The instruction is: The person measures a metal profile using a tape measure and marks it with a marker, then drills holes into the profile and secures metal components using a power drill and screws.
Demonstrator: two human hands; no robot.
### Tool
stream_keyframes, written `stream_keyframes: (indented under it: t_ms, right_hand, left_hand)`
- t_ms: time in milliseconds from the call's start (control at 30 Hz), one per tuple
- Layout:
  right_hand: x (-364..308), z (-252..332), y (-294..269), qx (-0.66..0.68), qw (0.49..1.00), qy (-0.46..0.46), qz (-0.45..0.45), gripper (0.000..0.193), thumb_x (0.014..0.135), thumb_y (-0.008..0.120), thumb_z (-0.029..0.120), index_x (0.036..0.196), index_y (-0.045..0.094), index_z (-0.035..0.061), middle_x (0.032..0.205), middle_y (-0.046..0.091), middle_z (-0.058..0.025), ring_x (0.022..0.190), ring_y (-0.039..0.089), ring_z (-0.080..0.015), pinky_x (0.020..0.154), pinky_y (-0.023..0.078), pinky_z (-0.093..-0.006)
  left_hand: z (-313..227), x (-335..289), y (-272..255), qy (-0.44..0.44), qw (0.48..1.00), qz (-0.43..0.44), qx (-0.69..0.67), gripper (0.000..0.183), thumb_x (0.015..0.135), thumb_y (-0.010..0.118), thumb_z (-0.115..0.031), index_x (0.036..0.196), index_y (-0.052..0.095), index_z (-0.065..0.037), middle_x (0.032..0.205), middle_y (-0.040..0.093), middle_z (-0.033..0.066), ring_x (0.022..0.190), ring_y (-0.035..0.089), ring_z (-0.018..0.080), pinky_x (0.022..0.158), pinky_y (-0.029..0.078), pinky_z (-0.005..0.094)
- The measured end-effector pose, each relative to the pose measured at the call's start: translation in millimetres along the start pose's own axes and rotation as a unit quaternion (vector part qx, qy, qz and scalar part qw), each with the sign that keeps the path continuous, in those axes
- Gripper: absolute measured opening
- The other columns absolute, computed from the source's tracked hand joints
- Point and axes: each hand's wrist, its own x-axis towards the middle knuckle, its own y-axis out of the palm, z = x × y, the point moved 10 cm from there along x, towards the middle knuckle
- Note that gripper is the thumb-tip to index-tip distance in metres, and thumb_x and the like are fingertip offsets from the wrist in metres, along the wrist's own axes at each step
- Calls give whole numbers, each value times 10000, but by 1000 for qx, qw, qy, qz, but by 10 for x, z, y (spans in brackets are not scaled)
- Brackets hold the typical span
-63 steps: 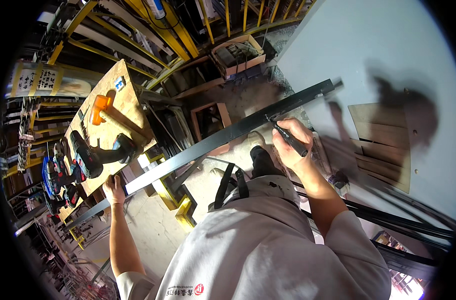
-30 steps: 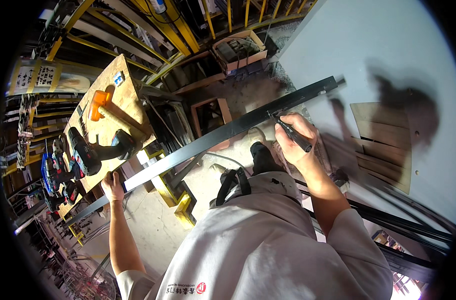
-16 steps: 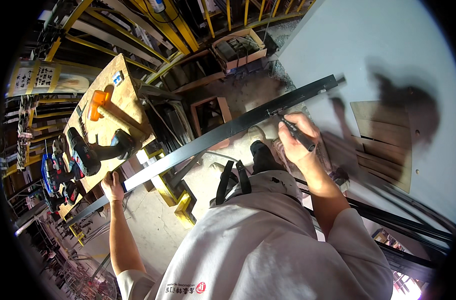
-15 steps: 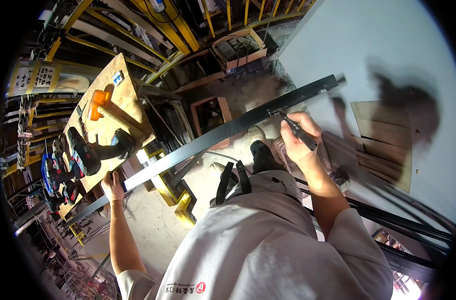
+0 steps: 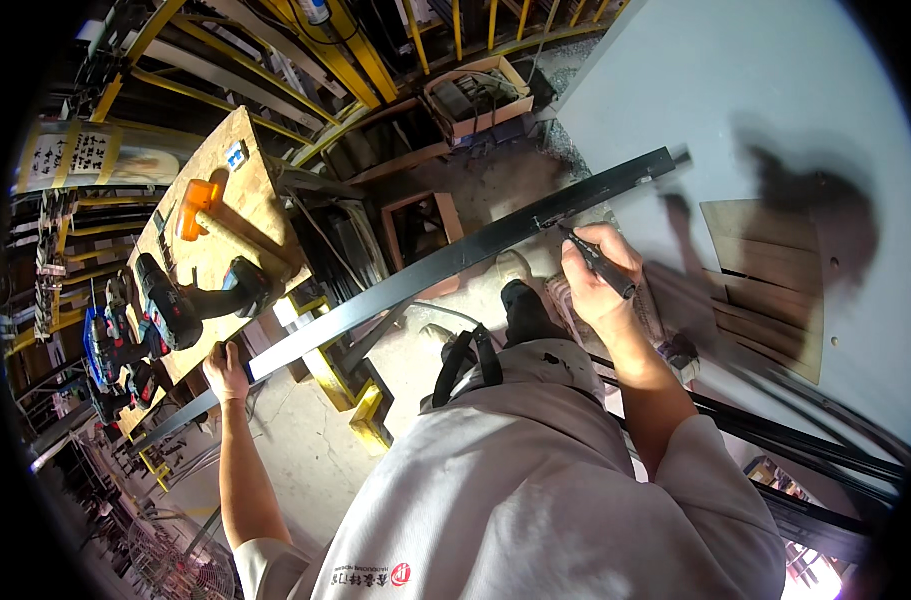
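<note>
A long, dark metal profile (image 5: 405,284) runs slantwise from the lower left to the upper right in front of my body. My left hand (image 5: 225,374) is closed around it near the wooden board. My right hand (image 5: 607,280) grips a black marker pen (image 5: 605,264) whose tip end points at the profile, beside a small cutout in its near edge. Whether the tip touches the metal I cannot tell.
On the wooden board (image 5: 200,345) lie an orange-headed mallet (image 5: 195,208) and a cordless drill (image 5: 167,302); more power tools sit beyond its left edge. A yellow support (image 5: 370,420) stands beneath the profile. A cardboard box (image 5: 490,120) is ahead, and a pale panel (image 5: 745,90) rises at right.
The marker and my right hand have shifted very slightly at the cutout. My left hand and the profile hold their place.
</note>
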Motion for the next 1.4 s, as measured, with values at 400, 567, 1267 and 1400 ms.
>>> stream_keyframes:
  t_ms: [400,567,1267,1400]
  right_hand:
    - [5,-19,15,-3,1000,-2,-4,163,773,724,-17,900,621,-18,774,652,-159,654,663,-282,592,525,-355]
    - [43,80,52,9,1000,-23,-4,172,771,734,-9,901,622,-13,787,663,-153,672,671,-277,611,531,-355]
    - [58,-8,33,5,1000,13,-4,157,784,733,-1,900,627,-6,785,672,-153,673,678,-277,612,538,-351]
    - [72,-10,26,19,1000,16,-14,146,794,733,-2,896,628,-11,763,672,-132,644,672,-233,592,530,-336]
  left_hand:
    - [-215,-32,-117,19,1000,-2,1,445,999,529,-404,1057,664,16,1030,646,252,996,551,442,914,425,497]
    - [-45,-36,-98,32,999,-36,-26,416,998,530,-379,995,650,20,976,641,247,953,550,444,881,424,501]
    - [25,60,82,66,998,5,12,320,1014,543,-257,1096,639,37,1047,649,243,950,577,440,867,451,501]
    - [62,29,49,76,997,-22,27,336,1014,540,-280,1073,651,32,1017,653,246,954,573,442,872,448,502]
